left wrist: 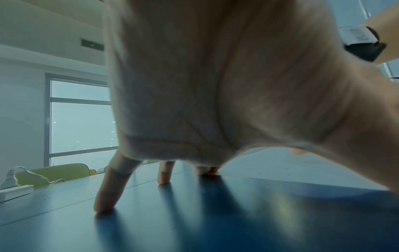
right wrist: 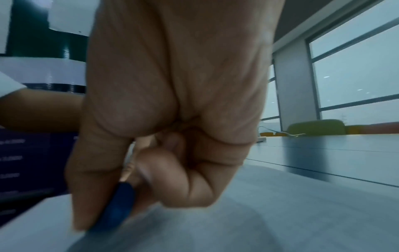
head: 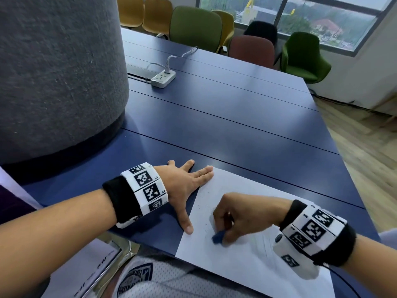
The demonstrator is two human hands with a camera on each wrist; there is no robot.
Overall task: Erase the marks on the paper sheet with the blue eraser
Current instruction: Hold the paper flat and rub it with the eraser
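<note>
A white paper sheet point(head: 247, 261) lies near the front edge of the blue table point(head: 236, 130). Small dark specks dot its left part. My right hand point(head: 236, 216) pinches the blue eraser point(head: 218, 237) between thumb and curled fingers, its tip pressed on the sheet. In the right wrist view the blue eraser point(right wrist: 117, 208) sits beside the thumb, low over the paper sheet point(right wrist: 237, 221). My left hand point(head: 187, 183) lies spread and flat, thumb and two fingertips on the sheet's left edge and top corner. The left wrist view shows the left hand point(left wrist: 194, 102) with straight fingertips point(left wrist: 103, 206) on the table.
A large grey felt-covered column point(head: 58, 72) stands at the left on the table. A white power strip point(head: 163, 79) with a cable lies farther back. Several chairs point(head: 195, 29) line the far edge, with windows behind. Wooden floor lies to the right.
</note>
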